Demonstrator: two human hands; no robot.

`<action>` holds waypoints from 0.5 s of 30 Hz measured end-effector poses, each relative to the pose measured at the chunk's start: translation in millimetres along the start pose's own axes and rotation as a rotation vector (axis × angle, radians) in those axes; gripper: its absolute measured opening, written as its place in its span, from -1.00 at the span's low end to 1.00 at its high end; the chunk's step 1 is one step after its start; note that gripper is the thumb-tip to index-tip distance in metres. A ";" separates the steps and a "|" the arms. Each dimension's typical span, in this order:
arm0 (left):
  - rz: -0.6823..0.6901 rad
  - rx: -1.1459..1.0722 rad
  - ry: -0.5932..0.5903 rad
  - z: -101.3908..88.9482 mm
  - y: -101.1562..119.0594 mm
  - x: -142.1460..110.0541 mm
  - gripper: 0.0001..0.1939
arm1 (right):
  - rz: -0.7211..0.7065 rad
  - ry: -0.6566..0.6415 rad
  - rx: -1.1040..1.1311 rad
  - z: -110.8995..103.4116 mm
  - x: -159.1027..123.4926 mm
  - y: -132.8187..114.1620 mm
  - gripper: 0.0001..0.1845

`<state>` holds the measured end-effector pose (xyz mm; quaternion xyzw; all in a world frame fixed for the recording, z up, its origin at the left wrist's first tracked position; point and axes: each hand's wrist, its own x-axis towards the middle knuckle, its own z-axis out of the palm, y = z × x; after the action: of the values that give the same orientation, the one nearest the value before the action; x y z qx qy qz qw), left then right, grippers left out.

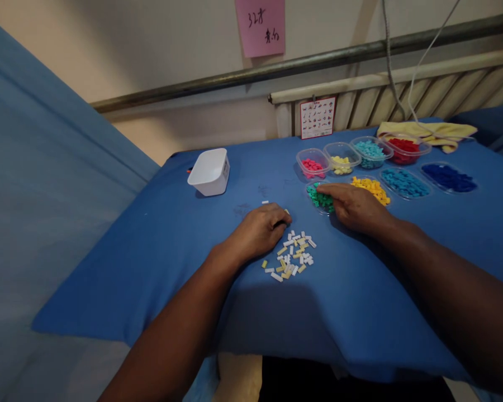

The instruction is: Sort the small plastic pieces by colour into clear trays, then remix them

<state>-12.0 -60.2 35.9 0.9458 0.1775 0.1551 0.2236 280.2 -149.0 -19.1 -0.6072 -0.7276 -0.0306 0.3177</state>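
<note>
My left hand [262, 228] rests on the blue cloth with its fingers curled and the thumb close to them. What they hold, if anything, is hidden; a small pale piece [287, 212] shows by the fingertips. Just right of it lies a loose pile of small white and pale-yellow building bricks [291, 250]. A single white brick [265, 202] sits beyond the knuckles. My right hand [356, 205] is stretched out, fingers long and together, over the right side of a clear tub of green bricks [316, 196]. It partly hides that tub and the tub of orange-yellow bricks [371, 188].
A white box [212, 172] stands at the back left. Clear tubs hold pink bricks [312, 167], yellow bricks [341, 164], turquoise bricks [369, 151], red bricks [404, 149], teal bricks [405, 183] and dark-blue bricks [449, 177]. A yellow cloth [427, 133] lies behind, near a radiator [373, 89].
</note>
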 end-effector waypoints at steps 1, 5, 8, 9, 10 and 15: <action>-0.001 0.001 -0.003 -0.1 0.2 -0.1 -0.77 | -0.005 0.011 0.000 -0.8 0.1 -0.8 -0.44; -0.001 -0.007 -0.004 -1.5 1.3 -1.0 -0.76 | -0.038 0.025 -0.045 -6.7 -0.6 -2.4 -0.55; -0.007 -0.036 0.000 -1.7 1.1 -1.1 -0.77 | -0.080 0.013 -0.084 -11.3 -1.9 -2.3 -0.61; -0.021 -0.055 0.008 -1.0 0.7 -0.9 -0.77 | -0.087 0.021 -0.090 -12.8 -2.1 -2.7 -0.62; -0.045 -0.083 0.021 0.1 0.3 -0.4 -0.78 | -0.089 0.038 -0.090 -14.3 -2.3 -3.6 -0.64; -0.283 -0.485 0.134 8.6 3.1 3.8 -0.85 | -0.113 0.146 0.020 -18.6 -3.0 -26.2 -0.67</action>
<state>-4.5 -64.4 30.9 0.8182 0.2797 0.2226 0.4503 264.7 -166.5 3.1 -0.5582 -0.7358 -0.0855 0.3739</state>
